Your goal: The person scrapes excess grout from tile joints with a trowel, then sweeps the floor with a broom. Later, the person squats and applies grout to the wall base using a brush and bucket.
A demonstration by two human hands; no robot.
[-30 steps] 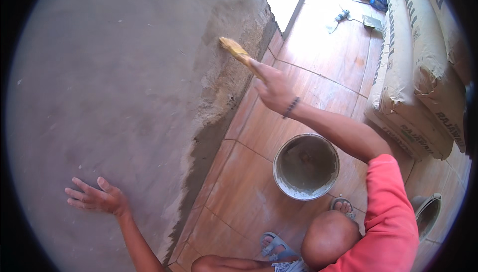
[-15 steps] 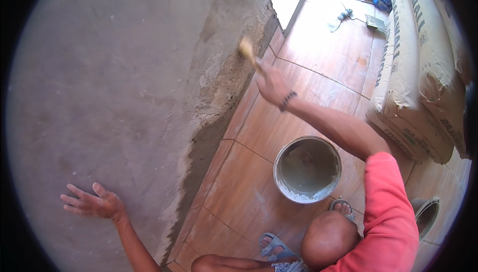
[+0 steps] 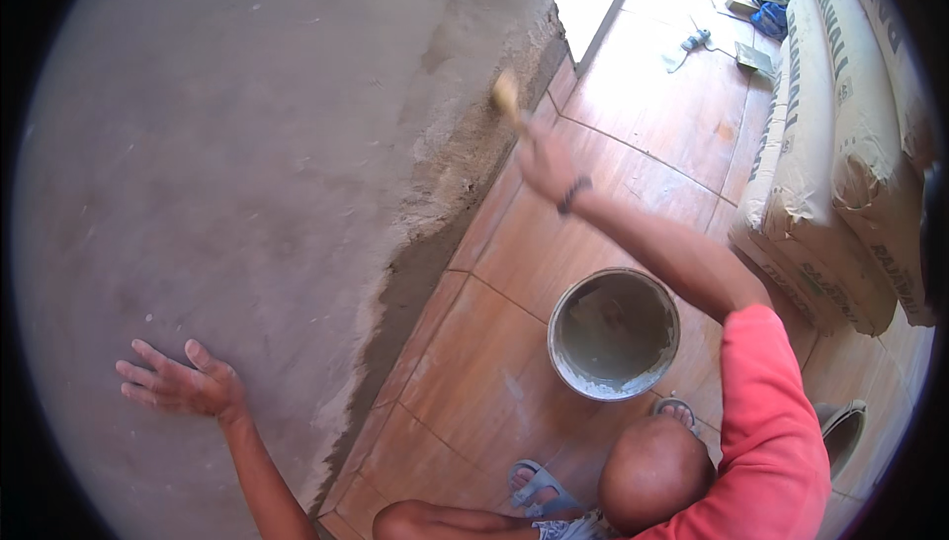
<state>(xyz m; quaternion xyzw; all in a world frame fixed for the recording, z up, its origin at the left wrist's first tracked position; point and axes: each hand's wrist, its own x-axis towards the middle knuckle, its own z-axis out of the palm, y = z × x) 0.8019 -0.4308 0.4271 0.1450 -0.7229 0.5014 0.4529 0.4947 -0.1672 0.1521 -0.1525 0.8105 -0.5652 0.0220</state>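
My right hand (image 3: pixel 546 162) is closed around a short brush (image 3: pixel 505 91) with a tan head, blurred by motion. The brush is at the rough, damp lower strip of the grey plastered wall (image 3: pixel 247 144), close to the white opening at the top. My left hand (image 3: pixel 188 380), fingers spread and holding nothing, is at the wall's smooth face on the left; whether the palm touches it I cannot tell. Between my right forearm and my knee, a round bucket (image 3: pixel 615 334) holds greyish liquid, with pale residue around its inner wall.
Stacked paper sacks (image 3: pixel 820 144) line the right side. A second bucket (image 3: pixel 842 436) lies behind my right sleeve. On the reddish-brown tiled floor (image 3: pixel 474 362), a flat metal trowel (image 3: pixel 753 58) and a blue bundle (image 3: pixel 769 18) lie far right. My sandalled feet stand near the bucket.
The brush and my right hand have shifted slightly down along the wall's rough strip. My left hand stays spread in nearly the same place. The view has tilted a little.
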